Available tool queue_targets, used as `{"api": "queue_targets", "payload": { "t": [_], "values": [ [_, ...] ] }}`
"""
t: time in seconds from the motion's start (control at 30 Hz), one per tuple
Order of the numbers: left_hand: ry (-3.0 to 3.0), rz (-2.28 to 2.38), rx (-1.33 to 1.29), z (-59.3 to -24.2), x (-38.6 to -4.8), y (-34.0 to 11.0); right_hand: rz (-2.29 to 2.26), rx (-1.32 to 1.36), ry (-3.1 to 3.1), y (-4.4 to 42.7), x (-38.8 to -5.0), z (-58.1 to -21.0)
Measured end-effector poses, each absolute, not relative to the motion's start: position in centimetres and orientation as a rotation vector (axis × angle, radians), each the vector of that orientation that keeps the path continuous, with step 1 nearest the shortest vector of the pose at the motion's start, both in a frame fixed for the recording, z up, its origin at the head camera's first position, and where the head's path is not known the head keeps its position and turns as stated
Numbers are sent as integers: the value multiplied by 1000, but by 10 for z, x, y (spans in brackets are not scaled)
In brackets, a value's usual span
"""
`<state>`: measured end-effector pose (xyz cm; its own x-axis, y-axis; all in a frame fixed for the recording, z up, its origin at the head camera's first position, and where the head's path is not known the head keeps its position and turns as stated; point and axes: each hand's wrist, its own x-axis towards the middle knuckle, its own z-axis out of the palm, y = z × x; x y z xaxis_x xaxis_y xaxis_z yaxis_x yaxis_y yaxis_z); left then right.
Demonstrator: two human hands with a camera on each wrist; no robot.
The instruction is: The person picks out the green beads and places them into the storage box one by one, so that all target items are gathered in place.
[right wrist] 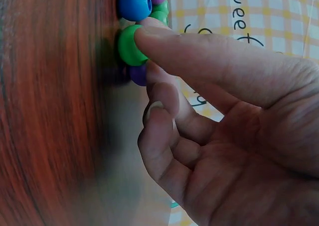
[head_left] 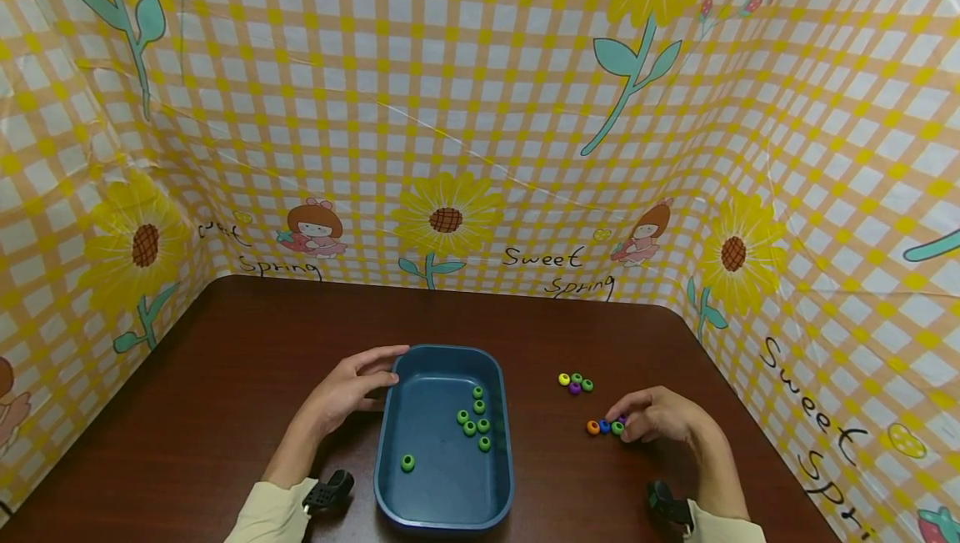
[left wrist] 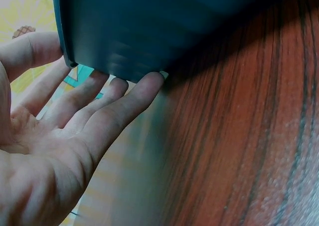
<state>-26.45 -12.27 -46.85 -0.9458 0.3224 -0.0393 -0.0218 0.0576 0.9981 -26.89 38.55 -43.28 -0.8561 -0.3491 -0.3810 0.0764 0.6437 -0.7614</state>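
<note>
The right grip (head_left: 662, 416) pinches a green bead (right wrist: 129, 47) between thumb and finger on the surface (head_left: 543, 476), beside a blue bead (right wrist: 134, 4). The left grip (head_left: 347, 389), fingers relaxed, touches the side of the tray (head_left: 438, 493); seven other beads (head_left: 469, 429), all green, lie inside.

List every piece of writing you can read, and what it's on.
"Sweet Spring": patterned cloth, back, right of centre.
"Spring": cloth, back left; word above distorted.
"Sweet Spri": cloth, right side, cut off by frame.
"weet": cloth, right wrist view; other letters partly behind right hand.
</note>
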Motion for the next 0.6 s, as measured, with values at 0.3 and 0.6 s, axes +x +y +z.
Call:
{"api": "queue_targets", "payload": {
  "t": [0.3,0.6],
  "values": [
    [2091,1966,299,-469,-264,-123,-1124,-189,2363,382,-269,-435],
    [2097,1961,297,-467,-263,-123,-1101,-189,2388,379,-270,-435]
  ]
}}
